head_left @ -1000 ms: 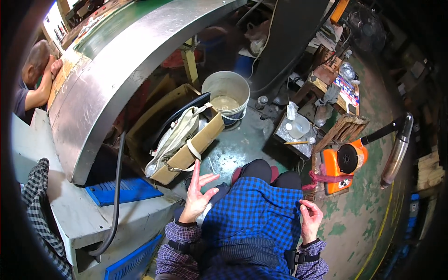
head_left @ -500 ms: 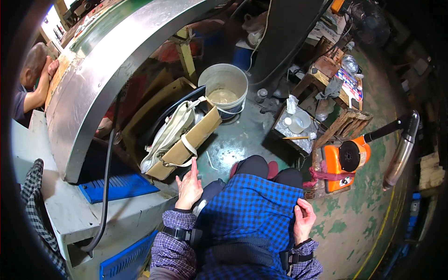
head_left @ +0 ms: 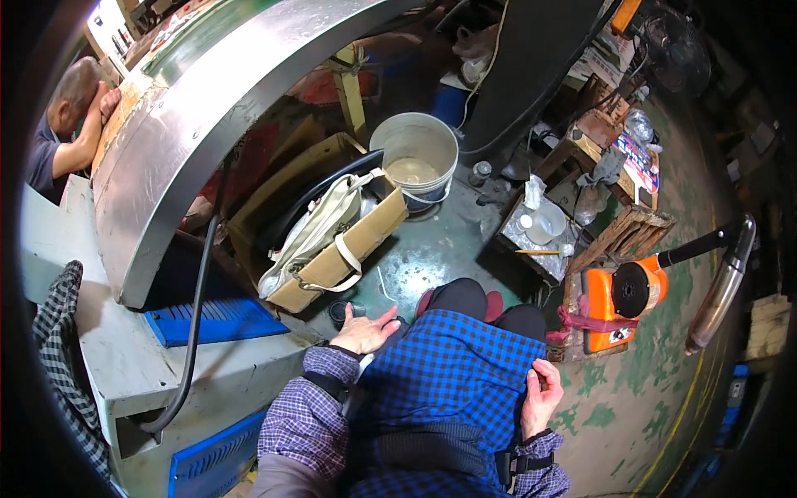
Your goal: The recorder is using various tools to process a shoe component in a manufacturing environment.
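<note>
My left hand (head_left: 365, 334) is held out over my left thigh, its fingers apart and nothing in it. Just beyond it a small dark round object (head_left: 339, 312) shows in part. A blue-and-black checked apron (head_left: 448, 357) covers my lap. At the apron's right edge rests my right hand (head_left: 542, 392), its fingers loosely bent and apart, with nothing visible in it. Ahead of my left hand stands an open cardboard box (head_left: 353, 249) with a cream bag (head_left: 320, 224) in it. The bag's strap hangs over the box's near side.
A whitish bucket (head_left: 415, 153) stands behind the box. To the left is a machine with a curved metal guard (head_left: 199, 104) and a black cable (head_left: 199, 307). On the right are an orange blower (head_left: 623, 295) and a cluttered low stand (head_left: 531, 236). Another person (head_left: 70, 124) leans at the far left.
My left hand has turned from pointing forward to pointing right, its fingers spreading over my thigh. My right hand stays at the apron's edge. The whole view has shifted slightly.
</note>
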